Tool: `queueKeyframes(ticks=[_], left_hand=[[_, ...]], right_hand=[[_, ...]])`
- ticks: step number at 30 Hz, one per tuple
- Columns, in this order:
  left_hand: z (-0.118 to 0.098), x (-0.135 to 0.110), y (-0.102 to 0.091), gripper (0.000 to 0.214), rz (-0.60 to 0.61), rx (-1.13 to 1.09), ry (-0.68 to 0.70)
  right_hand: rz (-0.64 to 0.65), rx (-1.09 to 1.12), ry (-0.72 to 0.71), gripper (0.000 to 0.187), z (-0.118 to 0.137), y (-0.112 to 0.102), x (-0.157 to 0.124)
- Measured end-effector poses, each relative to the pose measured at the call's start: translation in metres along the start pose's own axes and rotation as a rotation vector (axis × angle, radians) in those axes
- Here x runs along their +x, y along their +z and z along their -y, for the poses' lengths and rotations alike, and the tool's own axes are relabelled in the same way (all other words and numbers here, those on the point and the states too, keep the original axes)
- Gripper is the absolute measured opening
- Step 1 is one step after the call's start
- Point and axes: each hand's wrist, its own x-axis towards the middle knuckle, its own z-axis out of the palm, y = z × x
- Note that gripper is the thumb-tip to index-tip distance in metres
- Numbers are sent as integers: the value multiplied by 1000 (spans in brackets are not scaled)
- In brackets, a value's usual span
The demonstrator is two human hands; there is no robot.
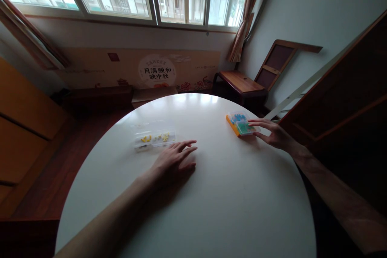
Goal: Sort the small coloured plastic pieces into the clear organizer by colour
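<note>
My left hand lies on the white round table with its fingers spread and nothing in them. Just beyond it rests an open clear plastic case with several small yellow and pale pieces inside. At the right side of the table, my right hand grips a small clear box of green pieces between thumb and fingers. That box sits at an orange tray, beside another clear box with blue pieces. Part of the green box is hidden by my fingers.
A wooden chair stands past the table's far right edge, near a dark wooden door. Beyond the table are a low printed panel against the wall and a cardboard box. Windows run above.
</note>
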Motion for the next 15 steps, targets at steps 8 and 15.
queueKeyframes(ticks=[8, 15], left_hand=[[-1, 0, -1, 48, -1, 11, -3], [-7, 5, -8, 39, -97, 62, 11]], right_hand=[[-9, 7, -18, 34, -5, 4, 6], [-93, -50, -43, 41, 12, 2, 7]])
